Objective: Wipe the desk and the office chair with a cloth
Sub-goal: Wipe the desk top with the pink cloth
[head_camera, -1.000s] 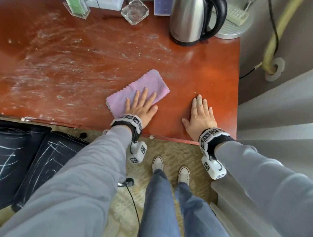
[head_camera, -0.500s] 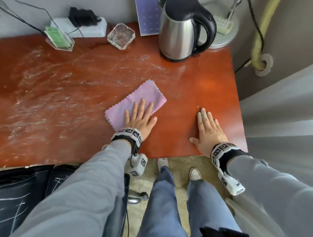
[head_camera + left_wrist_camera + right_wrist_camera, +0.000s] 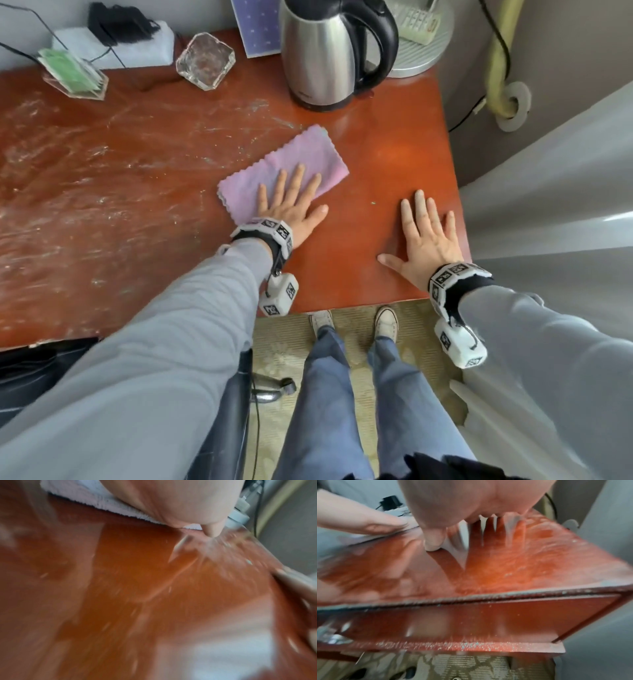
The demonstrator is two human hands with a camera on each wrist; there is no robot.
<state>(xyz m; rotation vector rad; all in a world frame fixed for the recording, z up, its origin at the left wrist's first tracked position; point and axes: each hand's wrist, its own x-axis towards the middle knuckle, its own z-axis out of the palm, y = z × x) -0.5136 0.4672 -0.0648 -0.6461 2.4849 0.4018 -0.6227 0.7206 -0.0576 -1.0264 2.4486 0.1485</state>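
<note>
our left hand [image 3: 291,202] presses flat on the cloth [image 3: 284,168], its long axis pointing toward the worktop's [image 3: 394,161] far right corner; the right hand [image 3: 424,236] lies flat, empty, by the right edge, smears leftward.

Steel kettle [image 3: 325,54] with black handle, upright at back right. Left of it: clear glass ashtray [image 3: 205,61], green cards in clear holder [image 3: 73,77], white power strip [image 3: 113,46] against wall. Patterned carpet [image 3: 284,342] below.

Small office: wooden desk [image 3: 394,164], kettle [image 3: 322,54], power strip [image 3: 113,44], chair [image 3: 30,370].
</note>
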